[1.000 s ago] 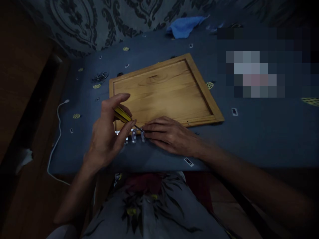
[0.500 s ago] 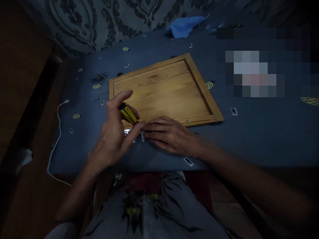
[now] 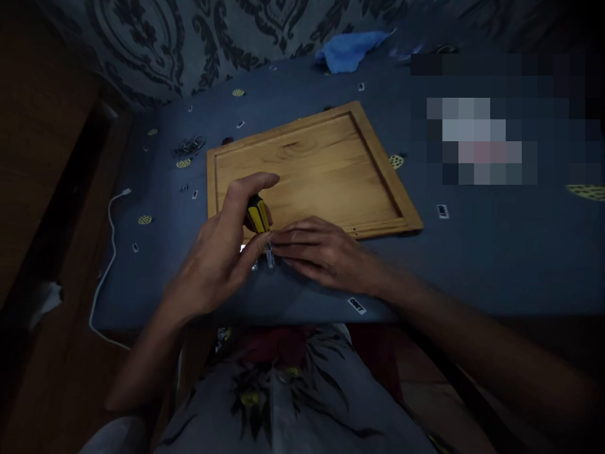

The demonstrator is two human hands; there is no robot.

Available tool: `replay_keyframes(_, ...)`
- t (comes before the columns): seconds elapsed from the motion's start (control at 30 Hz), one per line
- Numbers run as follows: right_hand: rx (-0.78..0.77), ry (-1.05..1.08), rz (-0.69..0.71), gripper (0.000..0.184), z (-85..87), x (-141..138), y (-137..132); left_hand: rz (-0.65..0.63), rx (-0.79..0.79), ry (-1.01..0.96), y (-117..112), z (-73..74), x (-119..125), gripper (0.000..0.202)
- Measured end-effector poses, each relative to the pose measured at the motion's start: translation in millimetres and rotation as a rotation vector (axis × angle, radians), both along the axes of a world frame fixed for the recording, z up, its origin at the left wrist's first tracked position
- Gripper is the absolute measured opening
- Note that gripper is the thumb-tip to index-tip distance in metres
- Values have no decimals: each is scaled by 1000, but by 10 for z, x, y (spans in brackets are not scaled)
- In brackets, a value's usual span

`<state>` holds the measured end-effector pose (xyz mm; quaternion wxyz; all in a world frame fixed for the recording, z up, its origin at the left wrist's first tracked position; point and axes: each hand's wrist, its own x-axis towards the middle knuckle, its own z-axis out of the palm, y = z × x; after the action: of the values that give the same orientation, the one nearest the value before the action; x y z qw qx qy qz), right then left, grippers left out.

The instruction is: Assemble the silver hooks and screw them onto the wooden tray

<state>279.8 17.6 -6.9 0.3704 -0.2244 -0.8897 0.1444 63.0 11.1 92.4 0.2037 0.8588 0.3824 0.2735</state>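
Note:
My left hand (image 3: 218, 252) grips a screwdriver with a yellow and black handle (image 3: 258, 215), its tip pointing down at a small metal hook rack (image 3: 265, 257) lying along the near edge of a wooden tray-like board (image 3: 312, 170). The index finger of that hand sticks out over the board. My right hand (image 3: 321, 251) lies flat on the blue cloth, fingers pressed together on the right part of the metal piece, holding it down. Most of the metal piece is hidden under both hands.
A blue patterned cloth (image 3: 472, 252) covers the table. Small metal bits (image 3: 190, 146) lie at the far left, a blue rag (image 3: 350, 49) at the back. A white cable (image 3: 109, 221) hangs off the left edge. A blurred patch sits at the right.
My left hand has shifted right and tipped the screwdriver more upright over the metal piece. More of the piece is covered now. The right hand stays in place.

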Motion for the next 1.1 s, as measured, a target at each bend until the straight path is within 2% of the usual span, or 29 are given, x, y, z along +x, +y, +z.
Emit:
replay_keyframes(0.1,-144,182,-60,23,102,-1,-11,-34,10,17,38,17,-5,59)
replay_keyframes(0.23,-357,370,-177,28,405,-54,-46,-37,30,14,46,13,-13,60)
replay_keyframes(0.33,-369,399,-194,30,651,-140,-43,1,46,-4,33,-20,-7,58)
replay_keyframes(0.43,-346,395,-188,24,795,-247,3,20,62,-46,24,-67,12,63)
replay_keyframes(0.6,-299,466,-141,6,812,-378,103,36,8,-70,1,-100,-15,69)
replay_keyframes(0.73,-300,511,-137,3,795,-405,129,55,-60,-23,-20,-172,-176,78)
replay_keyframes(0.83,-374,536,-132,4,802,-416,122,83,-42,145,-44,-299,-270,73)
replay_keyframes(0.93,-496,574,-112,6,810,-434,107,141,20,311,-94,-435,-253,67)
replay_keyframes(1.1,-589,610,-104,7,810,-451,101,164,73,395,-180,-568,-152,56)
